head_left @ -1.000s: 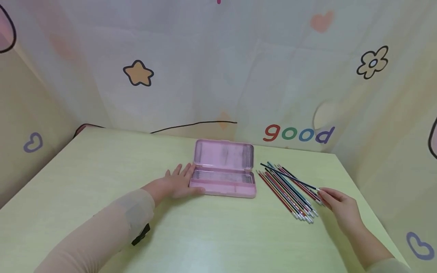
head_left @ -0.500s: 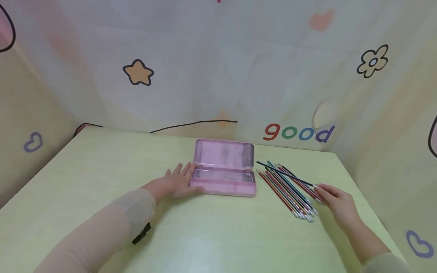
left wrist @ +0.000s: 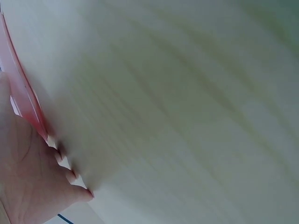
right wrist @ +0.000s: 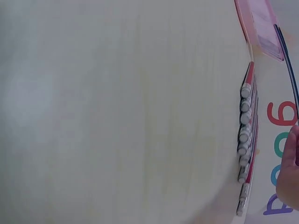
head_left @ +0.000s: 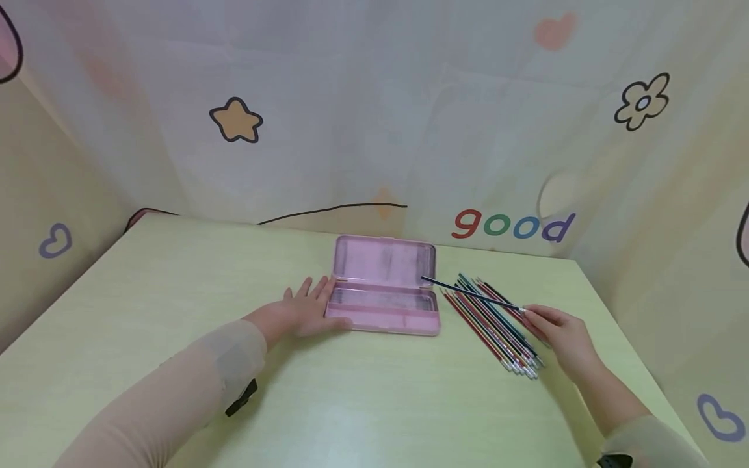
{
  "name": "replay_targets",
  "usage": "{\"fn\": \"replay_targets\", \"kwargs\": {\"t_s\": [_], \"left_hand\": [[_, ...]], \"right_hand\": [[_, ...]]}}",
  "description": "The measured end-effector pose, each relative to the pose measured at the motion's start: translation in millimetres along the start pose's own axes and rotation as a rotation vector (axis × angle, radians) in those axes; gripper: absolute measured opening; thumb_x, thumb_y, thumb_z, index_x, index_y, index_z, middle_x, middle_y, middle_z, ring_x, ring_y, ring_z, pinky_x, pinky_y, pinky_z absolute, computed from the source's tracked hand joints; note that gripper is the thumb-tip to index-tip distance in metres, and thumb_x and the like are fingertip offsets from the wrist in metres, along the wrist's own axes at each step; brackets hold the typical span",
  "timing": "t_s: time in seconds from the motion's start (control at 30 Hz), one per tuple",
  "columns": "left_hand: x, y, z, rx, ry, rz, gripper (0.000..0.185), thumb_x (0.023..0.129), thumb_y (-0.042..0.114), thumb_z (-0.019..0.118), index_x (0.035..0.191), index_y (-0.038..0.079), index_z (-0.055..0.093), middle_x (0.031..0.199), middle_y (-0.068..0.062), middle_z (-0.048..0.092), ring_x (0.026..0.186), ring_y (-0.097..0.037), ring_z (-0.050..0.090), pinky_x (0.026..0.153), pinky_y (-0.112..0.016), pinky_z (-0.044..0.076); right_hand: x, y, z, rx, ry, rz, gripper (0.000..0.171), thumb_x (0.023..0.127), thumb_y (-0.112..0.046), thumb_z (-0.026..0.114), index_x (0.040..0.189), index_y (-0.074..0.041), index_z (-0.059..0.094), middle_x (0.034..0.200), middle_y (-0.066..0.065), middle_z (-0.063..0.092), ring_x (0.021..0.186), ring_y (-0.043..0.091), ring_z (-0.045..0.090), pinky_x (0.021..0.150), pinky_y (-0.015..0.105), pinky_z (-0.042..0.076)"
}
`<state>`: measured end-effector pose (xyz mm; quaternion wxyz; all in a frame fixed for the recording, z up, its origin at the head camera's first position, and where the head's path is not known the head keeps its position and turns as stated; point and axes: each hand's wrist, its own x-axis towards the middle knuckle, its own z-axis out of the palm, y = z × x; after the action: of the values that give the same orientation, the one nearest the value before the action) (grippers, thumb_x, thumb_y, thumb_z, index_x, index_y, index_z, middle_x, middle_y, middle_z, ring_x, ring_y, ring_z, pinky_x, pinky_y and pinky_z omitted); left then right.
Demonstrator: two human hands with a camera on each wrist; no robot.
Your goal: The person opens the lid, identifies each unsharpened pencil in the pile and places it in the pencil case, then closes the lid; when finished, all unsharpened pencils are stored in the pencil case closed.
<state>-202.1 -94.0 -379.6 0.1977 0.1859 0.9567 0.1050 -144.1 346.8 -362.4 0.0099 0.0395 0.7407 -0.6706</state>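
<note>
Pale green tabletop (head_left: 146, 305) fills the scene, backed by a curtain printed with a star, a flower, hearts and the word "good" (head_left: 512, 225). At the far middle lies an open pink pencil case (head_left: 383, 286), its lid standing up behind the tray. To the left, the left hand (head_left: 304, 312) rests flat against the case's left end, fingers straight and slightly spread, thumb along the near edge. To the right of the case lies a heap of pen refills (head_left: 494, 322), tips toward the far left. The right hand (head_left: 556, 335) pinches one dark refill (head_left: 468, 293) by its near end between thumb and fingertips; the refill is raised above the heap, its far tip reaching over the case's right edge.
</note>
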Motion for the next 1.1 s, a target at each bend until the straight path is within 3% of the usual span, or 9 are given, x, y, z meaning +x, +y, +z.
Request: {"fn": "replay_targets", "kwargs": {"t_s": [0.1,0.17,0.37,0.6,0.73,0.9,1.1], "left_hand": [[-1.9,1.3,-1.0,-0.012,0.002,-0.004,0.099,0.086,0.071,0.034,0.149,0.004,-0.005,0.155,-0.016,0.0,0.138,-0.041,-0.004,0.105,-0.062,0.004],[-2.7,2.1,-0.7,-0.012,0.0,-0.001,0.099,0.087,0.07,0.034,0.149,0.004,-0.005,0.155,-0.016,0.0,0.138,-0.042,-0.004,0.105,-0.062,0.004],[-1.4,4.7,-0.2,0.006,0.002,0.004,0.098,0.087,0.071,0.032,0.149,0.005,-0.006,0.155,-0.016,-0.002,0.139,-0.04,-0.004,0.106,-0.062,0.005],[-3.0,7.1,-2.1,-0.003,0.019,-0.015,0.098,0.086,0.07,0.036,0.149,0.005,-0.001,0.152,-0.026,-0.001,0.139,-0.041,-0.002,0.105,-0.062,0.006],[-3.2,3.2,0.6,-0.025,0.023,-0.023,0.1,0.085,0.072,0.035,0.15,0.007,-0.003,0.151,-0.028,-0.005,0.138,-0.042,-0.005,0.105,-0.062,0.004],[-2.8,-1.9,4.1,-0.014,0.023,-0.029,0.101,0.083,0.075,0.032,0.15,0.008,-0.004,0.151,-0.028,-0.005,0.137,-0.045,-0.006,0.105,-0.062,0.003],[-2.0,2.8,1.0,-0.011,0.019,-0.024,0.1,0.083,0.074,0.033,0.15,0.008,-0.001,0.151,-0.027,-0.003,0.137,-0.045,-0.005,0.106,-0.062,0.004]], "right_hand": [[3.7,-2.8,6.9,0.065,-0.032,-0.007,0.014,0.09,-0.012,0.062,0.099,-0.016,0.071,0.092,-0.009,0.066,0.089,0.004,0.065,0.081,0.021,0.047],[5.3,-4.5,10.3,0.05,-0.038,-0.009,0.015,0.09,-0.012,0.062,0.101,-0.015,0.071,0.092,-0.009,0.066,0.088,0.003,0.065,0.081,0.021,0.047],[12.6,-8.6,20.5,-0.168,-0.036,-0.001,0.046,0.093,-0.022,0.058,0.126,0.009,0.051,0.099,-0.009,0.062,0.09,-0.002,0.061,0.084,0.021,0.046],[23.7,-10.6,43.2,-0.346,-0.038,0.049,0.049,0.092,-0.032,0.057,0.128,0.002,0.054,0.122,0.013,0.056,0.092,-0.001,0.058,0.083,0.017,0.046],[29.8,-8.4,56.2,-0.352,-0.066,0.039,0.046,0.092,-0.031,0.058,0.125,0.001,0.056,0.117,0.012,0.059,0.094,0.004,0.061,0.082,0.017,0.047],[34.0,-6.2,72.4,-0.274,-0.096,0.066,0.042,0.092,-0.024,0.059,0.124,0.004,0.056,0.116,0.014,0.06,0.099,0.013,0.062,0.084,0.021,0.047],[39.8,-8.6,81.2,-0.291,-0.101,0.073,0.036,0.093,-0.018,0.059,0.122,0.003,0.058,0.114,0.012,0.06,0.093,0.007,0.06,0.082,0.02,0.048]]}}
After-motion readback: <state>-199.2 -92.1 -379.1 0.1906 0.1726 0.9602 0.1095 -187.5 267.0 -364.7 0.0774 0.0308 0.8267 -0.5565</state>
